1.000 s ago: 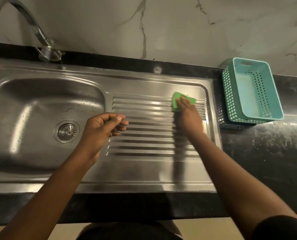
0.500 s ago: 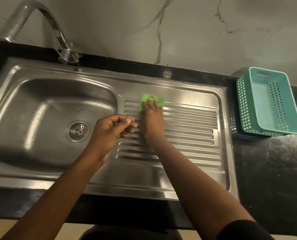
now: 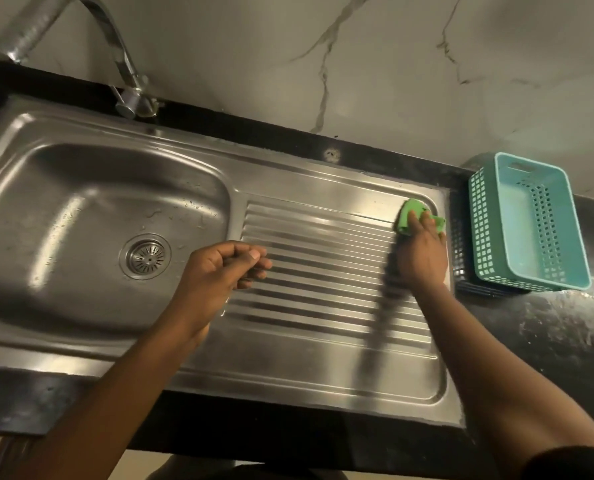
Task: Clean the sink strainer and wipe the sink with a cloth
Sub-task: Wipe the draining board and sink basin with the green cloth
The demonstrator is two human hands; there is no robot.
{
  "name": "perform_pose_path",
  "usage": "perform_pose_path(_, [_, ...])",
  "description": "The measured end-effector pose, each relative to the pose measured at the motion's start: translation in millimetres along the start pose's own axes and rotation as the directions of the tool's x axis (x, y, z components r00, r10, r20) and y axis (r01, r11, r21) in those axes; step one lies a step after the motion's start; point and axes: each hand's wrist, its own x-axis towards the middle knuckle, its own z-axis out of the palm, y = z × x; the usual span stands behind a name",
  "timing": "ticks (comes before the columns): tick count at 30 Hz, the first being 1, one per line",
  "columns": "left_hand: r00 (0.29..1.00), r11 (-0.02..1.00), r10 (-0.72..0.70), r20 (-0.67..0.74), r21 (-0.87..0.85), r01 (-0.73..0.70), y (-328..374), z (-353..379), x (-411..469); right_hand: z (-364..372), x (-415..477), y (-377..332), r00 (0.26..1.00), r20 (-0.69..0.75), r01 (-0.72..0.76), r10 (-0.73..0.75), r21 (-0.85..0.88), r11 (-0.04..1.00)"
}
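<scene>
Green cloth [image 3: 406, 216] is under the right hand [image 3: 421, 258], at the upper right corner of the ribbed drainboard [image 3: 323, 271], in the right-centre of the frame. The fingers [image 3: 413, 221] of this hand lie nearly straight and close together on top of the cloth and press it flat against the steel; they do not wrap around it. The right forearm comes from the lower right corner of the frame and goes up and to the left, with the back of the hand turned to the camera. The cloth is bunched, and what I can see of it has its long axis roughly across the frame, with one end showing left of the fingertips and the other end right of them, close to the right rim of the sink [image 3: 81, 188]. The left hand [image 3: 216, 271] hovers at the left edge of the drainboard, in the centre of the frame, its fingers curled inward and the thumb tip laid on the index finger. The strainer [image 3: 145, 257] sits in the basin floor, left of this hand. A turquoise basket [image 3: 530, 220] stands on the dark counter [image 3: 565, 323], just right of the sink.
</scene>
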Motion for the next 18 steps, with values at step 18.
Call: perform_pose_path(18, [0.999, 0.999, -0.007, -0.053, 0.038, 0.009, -4.8, -17.8, 0.1, 15.4, -19.3, -128.5, 0.785, 0.128, 0.59, -0.606, 0.14, 0.795])
